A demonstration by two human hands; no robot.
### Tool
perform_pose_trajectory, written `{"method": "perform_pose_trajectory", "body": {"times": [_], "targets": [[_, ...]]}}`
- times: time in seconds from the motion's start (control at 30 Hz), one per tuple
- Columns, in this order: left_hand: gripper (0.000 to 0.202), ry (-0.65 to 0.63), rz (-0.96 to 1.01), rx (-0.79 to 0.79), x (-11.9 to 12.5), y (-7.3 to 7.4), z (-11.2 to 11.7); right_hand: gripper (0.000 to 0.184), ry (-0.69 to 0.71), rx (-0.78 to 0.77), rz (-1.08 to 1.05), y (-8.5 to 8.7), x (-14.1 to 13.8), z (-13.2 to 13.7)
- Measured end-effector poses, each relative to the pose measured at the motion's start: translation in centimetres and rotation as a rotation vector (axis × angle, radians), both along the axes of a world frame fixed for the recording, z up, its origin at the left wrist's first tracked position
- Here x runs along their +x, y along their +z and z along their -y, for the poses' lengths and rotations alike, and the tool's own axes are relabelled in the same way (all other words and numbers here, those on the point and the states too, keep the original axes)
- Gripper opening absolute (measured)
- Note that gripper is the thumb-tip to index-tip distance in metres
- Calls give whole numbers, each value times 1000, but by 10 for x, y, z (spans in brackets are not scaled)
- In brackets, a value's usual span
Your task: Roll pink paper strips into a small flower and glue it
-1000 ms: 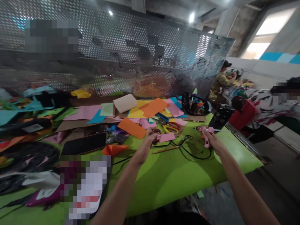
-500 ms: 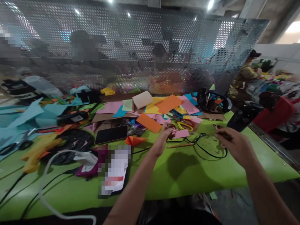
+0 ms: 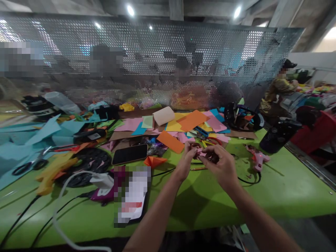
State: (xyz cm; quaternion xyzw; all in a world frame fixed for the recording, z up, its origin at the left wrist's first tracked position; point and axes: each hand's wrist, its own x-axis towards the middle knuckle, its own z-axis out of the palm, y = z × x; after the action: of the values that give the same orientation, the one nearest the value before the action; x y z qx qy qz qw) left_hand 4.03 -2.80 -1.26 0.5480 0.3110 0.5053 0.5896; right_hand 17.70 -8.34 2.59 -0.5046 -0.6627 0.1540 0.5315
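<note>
Your left hand [image 3: 185, 161] and right hand [image 3: 222, 163] both pinch the pink paper [image 3: 201, 153] over the worktop [image 3: 278, 189]; glue gun [image 3: 258, 160] lies at its 3 o'clock. Paper looks light, bendy, likely creases easily: take it by the edges, lightly.

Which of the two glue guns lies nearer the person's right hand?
The pink glue gun, lying to the right of the right hand; the yellow glue gun lies far on the left.
</note>
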Motion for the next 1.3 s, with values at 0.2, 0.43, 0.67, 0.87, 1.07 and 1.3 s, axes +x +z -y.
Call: {"method": "perform_pose_trajectory", "body": {"times": [0.2, 0.43, 0.67, 0.87, 1.07, 1.3], "targets": [[25, 39, -47, 46, 2, 4, 3, 5, -12, 32, 30, 1, -5, -1], [26, 41, -119, 92, -1, 9, 7, 6, -28, 67, 48, 0, -3, -3], [29, 21, -70, 69, 2, 6, 6, 9, -38, 130, 65, 0, -3, -1], [30, -3, -41, 87, 4, 4, 8, 16, -81, 213, 157, -2, -4, 3], [35, -14, -31, 84, 4, 8, 12, 18, -135, 333, 242, -6, -3, 4], [36, -1, -88, 105, 2, 3, 8, 14, -155, 392, 151, -13, -7, 2]]}}
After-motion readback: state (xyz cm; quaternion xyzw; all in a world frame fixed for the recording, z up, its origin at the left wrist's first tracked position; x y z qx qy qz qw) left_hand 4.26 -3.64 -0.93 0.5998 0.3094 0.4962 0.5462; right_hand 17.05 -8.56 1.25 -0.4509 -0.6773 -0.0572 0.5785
